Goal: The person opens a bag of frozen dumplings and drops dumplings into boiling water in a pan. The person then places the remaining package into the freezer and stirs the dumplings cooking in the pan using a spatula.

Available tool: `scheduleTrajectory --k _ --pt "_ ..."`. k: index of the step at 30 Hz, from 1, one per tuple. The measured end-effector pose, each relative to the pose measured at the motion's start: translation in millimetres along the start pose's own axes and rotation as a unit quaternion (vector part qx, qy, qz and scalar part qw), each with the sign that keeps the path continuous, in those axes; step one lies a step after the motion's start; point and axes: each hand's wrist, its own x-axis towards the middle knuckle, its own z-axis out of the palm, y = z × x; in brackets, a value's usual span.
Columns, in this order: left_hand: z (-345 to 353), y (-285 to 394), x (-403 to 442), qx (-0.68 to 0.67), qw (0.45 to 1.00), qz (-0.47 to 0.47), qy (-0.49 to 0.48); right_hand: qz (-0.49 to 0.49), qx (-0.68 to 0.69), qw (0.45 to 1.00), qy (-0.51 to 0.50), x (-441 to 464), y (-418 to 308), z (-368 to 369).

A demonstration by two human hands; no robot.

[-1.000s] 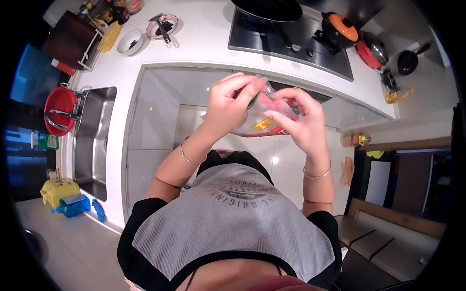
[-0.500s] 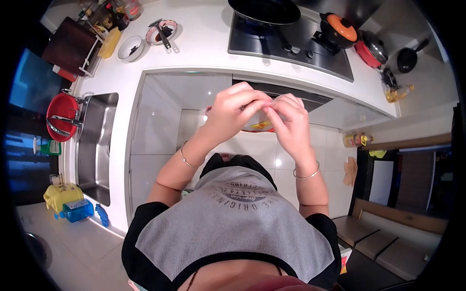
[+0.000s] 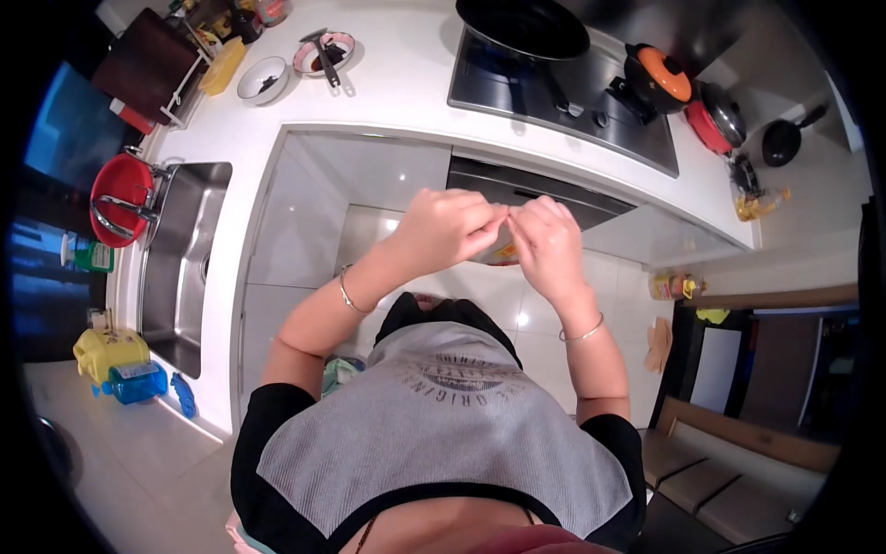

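In front of my body, above the floor, my left hand (image 3: 447, 227) and my right hand (image 3: 548, 242) meet at the fingertips. Each is closed, with thumb and fingers pinched together. Whatever lies between the fingertips, if anything, is too small to make out. Below and partly behind the hands shows a colourful package (image 3: 503, 256), mostly covered by them. A thin bangle circles each wrist.
Ahead is a white counter (image 3: 388, 102) with a black pan (image 3: 523, 26) on the gas stove (image 3: 471, 78), an orange-lidded pot (image 3: 663, 78), a white bowl (image 3: 263, 81) and a pink-rimmed bowl (image 3: 341, 46) bearing a utensil. A steel sink (image 3: 185, 268) lies left.
Both hands have come slightly lower in view and remain pinched together at the fingertips. The counter and stove have shifted a little to the right as the camera moved.
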Motion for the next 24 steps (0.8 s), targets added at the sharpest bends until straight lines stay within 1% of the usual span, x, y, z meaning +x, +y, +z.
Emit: scheduleTrajectory --k 2,3,6,9,12,18,21,24 --pt "10.2 -1.2 -10.5 0.009 1.0 -0.023 0.005 0.013 0.036 0.999 -0.023 -6.1 4.5 6.1" --pt "16.3 -4.2 -16.3 -0.016 0.999 -0.036 0.018 0.018 0.067 0.996 -0.048 -7.8 6.5 8.9" --pt "23.7 -10.9 -26.8 -0.03 0.998 -0.057 -0.016 0.063 0.122 0.989 -0.049 -20.5 14.6 27.2" --pt "29.6 -15.4 -36.6 -0.063 0.993 -0.086 -0.043 0.025 0.1 0.993 -0.054 -28.5 15.6 36.6" --pt "34.3 -16.8 -41.5 -0.078 0.99 -0.108 -0.036 -0.009 0.078 0.996 -0.05 -30.9 16.0 41.1" --pt "37.3 -16.2 -47.3 -0.131 0.973 -0.167 -0.088 -0.139 0.003 0.989 -0.049 -38.3 17.5 41.4" --pt "39.7 -22.6 -41.8 -0.176 0.967 -0.151 -0.107 -0.192 -0.027 0.979 -0.066 -39.7 23.8 39.1" --pt "39.4 -24.2 -32.4 -0.277 0.932 -0.219 -0.087 -0.194 -0.066 0.978 -0.048 -33.7 28.3 29.5"
